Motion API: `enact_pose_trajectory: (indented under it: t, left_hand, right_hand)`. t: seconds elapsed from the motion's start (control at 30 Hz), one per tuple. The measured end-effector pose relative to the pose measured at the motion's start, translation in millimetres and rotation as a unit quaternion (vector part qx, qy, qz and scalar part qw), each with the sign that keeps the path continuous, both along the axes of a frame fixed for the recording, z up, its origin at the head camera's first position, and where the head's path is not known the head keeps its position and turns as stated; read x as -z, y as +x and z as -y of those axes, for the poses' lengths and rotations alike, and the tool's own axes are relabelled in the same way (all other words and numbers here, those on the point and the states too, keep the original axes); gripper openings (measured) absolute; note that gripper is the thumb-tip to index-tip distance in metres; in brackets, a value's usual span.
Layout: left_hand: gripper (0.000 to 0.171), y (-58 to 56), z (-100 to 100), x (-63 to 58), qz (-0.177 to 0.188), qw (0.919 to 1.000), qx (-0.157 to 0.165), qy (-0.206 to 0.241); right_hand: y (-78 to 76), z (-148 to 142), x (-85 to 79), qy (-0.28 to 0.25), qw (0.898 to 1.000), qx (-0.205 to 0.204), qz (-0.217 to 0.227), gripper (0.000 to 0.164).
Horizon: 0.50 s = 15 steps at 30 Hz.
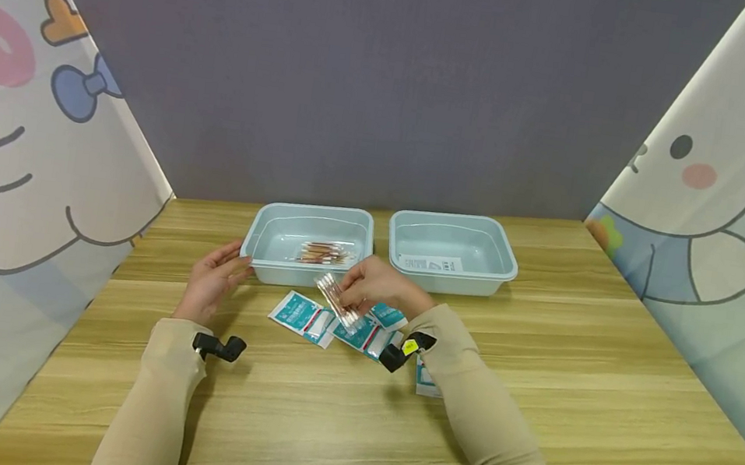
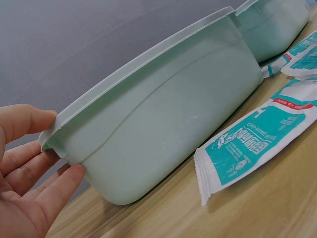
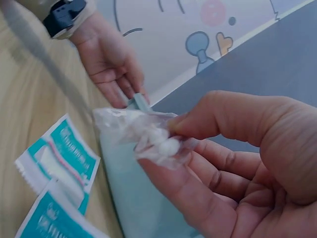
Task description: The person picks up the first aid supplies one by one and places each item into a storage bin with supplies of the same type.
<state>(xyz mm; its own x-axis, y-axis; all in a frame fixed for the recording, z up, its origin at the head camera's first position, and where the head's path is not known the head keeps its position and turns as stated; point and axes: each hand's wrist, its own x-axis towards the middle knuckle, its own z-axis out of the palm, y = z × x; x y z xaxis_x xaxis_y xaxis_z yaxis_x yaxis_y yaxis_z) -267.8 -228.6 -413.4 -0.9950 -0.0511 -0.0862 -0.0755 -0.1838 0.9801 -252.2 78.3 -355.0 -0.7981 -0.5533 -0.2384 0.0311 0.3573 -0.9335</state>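
Note:
My right hand [image 1: 380,284] pinches a clear packet of cotton swabs [image 1: 335,301] between thumb and fingers, in front of the left light-blue plastic tub [image 1: 282,276]. White swab tips show through the crinkled film [image 3: 163,141] in the right wrist view. At the tub's left front corner, my left hand [image 1: 213,282] grips the rim, thumb on top and fingers [image 2: 62,186] below against the wall. More packed swabs [image 1: 323,253] with brownish sticks lie inside this tub. Teal-and-white gauze packets [image 1: 298,315] lie on the table below the right hand, some partly hidden by it.
A second light-blue tub [image 1: 509,270] stands to the right, with a flat white printed packet [image 1: 432,262] in it. Another packet [image 1: 427,381] is partly covered by the right forearm. A grey panel [image 1: 392,86] rises behind the wooden table [image 1: 290,426], and cartoon-printed sheets flank it.

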Motion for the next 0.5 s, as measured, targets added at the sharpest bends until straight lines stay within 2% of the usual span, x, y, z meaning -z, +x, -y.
enact_pose_trajectory:
  t: [0.5]
  left_hand:
    - [0.059,0.5,0.2,-1.0,0.003,1.0000,-0.002,0.002]
  right_hand:
    - [-16.0,17.1,-18.9,-0.015,0.998,0.059,-0.008,0.014]
